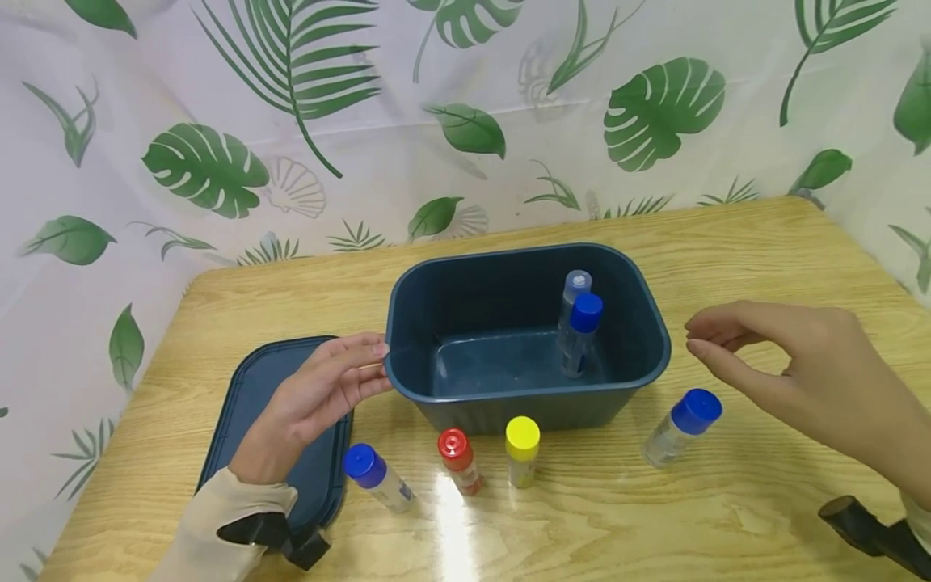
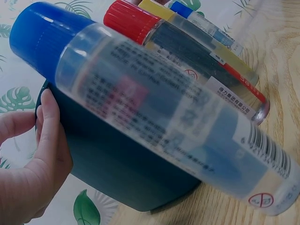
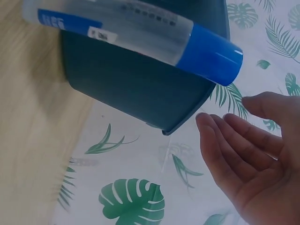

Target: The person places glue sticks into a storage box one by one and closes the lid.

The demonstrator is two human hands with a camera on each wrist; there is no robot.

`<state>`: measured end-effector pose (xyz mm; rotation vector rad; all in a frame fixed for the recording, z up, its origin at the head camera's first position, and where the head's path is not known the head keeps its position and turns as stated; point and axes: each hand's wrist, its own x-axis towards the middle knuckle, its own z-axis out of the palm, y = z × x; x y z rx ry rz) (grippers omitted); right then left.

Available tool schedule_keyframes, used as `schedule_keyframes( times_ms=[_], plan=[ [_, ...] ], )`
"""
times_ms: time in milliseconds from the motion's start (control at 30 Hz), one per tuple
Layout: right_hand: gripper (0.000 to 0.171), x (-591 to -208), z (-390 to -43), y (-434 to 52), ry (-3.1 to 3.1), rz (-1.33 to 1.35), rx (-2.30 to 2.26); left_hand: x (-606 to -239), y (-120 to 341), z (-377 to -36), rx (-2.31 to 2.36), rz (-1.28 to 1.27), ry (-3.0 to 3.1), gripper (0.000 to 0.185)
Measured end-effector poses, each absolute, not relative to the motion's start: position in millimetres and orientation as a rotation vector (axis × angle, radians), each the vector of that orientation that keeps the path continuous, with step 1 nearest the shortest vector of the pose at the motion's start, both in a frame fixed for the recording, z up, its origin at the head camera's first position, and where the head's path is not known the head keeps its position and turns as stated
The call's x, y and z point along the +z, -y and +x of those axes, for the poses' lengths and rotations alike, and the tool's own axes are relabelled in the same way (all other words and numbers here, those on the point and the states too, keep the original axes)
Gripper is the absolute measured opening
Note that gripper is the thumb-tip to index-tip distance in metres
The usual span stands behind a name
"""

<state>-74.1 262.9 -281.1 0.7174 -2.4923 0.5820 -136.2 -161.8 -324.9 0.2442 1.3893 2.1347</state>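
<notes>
Centrally on the pale wooden table (image 1: 727, 259), before a white curtain printed with green leaves (image 1: 465, 105), stands a dark teal rectangular plastic tub (image 1: 527, 335), open at the top, with two clear bottles inside leaning against its right wall: one blue-capped (image 1: 580, 331), one with a clear cap (image 1: 573, 295) just behind it. The tub's matching flat teal lid (image 1: 254, 404) lies on the table to its left, off and out of the way so the tub stays open.

Four more small clear plastic bottles lie or stand in a loose row along the tub's near side, all within reach of either hand: a blue-capped one (image 1: 378, 477) lying at left, a red-capped one (image 1: 460, 461), a yellow-capped one (image 1: 522, 451) upright, and another blue-capped bottle (image 1: 680, 427) tilted at right, apart from the rest.

The left hand (image 1: 313, 404) reaches across the lid, its straight fingers laid together against the tub's left rim, apparently steadying it; the left wrist view shows the fingertips (image 2: 49, 117) pressed to the tub wall (image 2: 117, 173). The right hand (image 1: 785, 364) hovers just above the right-hand blue-capped bottle and beside the tub's right end, palm inward, fingers loosely spread and relaxed, holding nothing, as the right wrist view confirms (image 3: 248, 154).
</notes>
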Motion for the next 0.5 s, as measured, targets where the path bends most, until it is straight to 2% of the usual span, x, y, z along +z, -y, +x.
schedule_keyframes(
  times_ms=[200, 500],
  plan=[
    [0.026, -301, -52, -273, 2.611, 0.536, 0.699, -324, 161, -135, 2.132, 0.231, -1.410, 0.018],
    [0.037, -319, -38, -275, 2.613, 0.492, 0.805, -325, 161, -134, 2.139, 0.235, -1.404, 0.017]
  ],
)
